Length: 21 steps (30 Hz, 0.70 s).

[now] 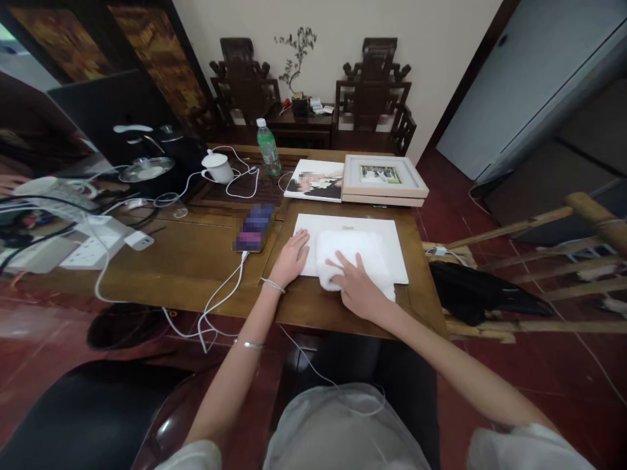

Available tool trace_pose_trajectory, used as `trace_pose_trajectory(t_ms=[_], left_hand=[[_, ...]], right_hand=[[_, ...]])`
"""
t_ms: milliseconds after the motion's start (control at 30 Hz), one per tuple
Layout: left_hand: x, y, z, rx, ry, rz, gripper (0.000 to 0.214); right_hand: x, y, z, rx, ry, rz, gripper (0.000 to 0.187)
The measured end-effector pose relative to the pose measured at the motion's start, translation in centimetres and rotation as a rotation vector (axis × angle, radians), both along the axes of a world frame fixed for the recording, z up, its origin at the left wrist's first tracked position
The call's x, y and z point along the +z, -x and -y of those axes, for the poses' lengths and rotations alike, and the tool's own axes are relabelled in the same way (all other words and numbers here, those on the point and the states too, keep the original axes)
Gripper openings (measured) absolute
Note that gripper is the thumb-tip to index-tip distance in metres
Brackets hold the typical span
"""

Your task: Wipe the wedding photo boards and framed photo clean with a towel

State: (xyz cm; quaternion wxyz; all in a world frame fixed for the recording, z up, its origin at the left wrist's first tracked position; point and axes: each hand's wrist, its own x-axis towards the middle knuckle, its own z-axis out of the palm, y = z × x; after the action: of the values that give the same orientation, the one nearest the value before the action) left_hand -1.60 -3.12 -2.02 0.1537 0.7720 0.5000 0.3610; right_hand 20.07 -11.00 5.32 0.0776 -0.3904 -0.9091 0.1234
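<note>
A white board or panel (394,251) lies flat near the front edge of the wooden table. On its left side rests my left hand (292,256), open, fingers stretched out and palm down. A thick folded white towel (343,243) covers the middle of the board and hangs past its near edge. My right hand (360,287) holds the towel down from above, fingers apart and partly bent into it, with a fold at the thumb. A small beige mark (347,228) shows on the board just beyond the towel.
Behind the board lie a picture print (318,186) and stacked picture frames (385,189). A phone (253,228) with a charging cable is to the left. Farther off are a green-labelled bottle (268,149), a lidded white cup (218,168) and power strips (98,243).
</note>
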Motion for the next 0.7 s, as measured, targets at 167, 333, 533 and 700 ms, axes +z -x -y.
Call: trace_pose_trajectory(t_ms=[167,333,533,700], left_hand=[[-0.1,0.0,-0.1,0.003,-0.008,-0.011,0.04],[-0.1,0.0,-0.1,-0.001,-0.012,-0.002,0.04],[0.0,0.1,0.0,0.001,-0.014,-0.005,0.041],[-0.1,0.0,-0.1,-0.006,-0.015,-0.003,0.04]], right_hand=[[1.0,-1.1,0.8,0.099,0.017,0.039,0.044],[0.1,-1.1,-4.4,0.019,-0.042,0.023,0.047],[-0.6,0.4,-10.0,-0.126,-0.132,0.049,0.048],[-1.2,1.5,-7.7,-0.149,-0.149,0.124,0.05]])
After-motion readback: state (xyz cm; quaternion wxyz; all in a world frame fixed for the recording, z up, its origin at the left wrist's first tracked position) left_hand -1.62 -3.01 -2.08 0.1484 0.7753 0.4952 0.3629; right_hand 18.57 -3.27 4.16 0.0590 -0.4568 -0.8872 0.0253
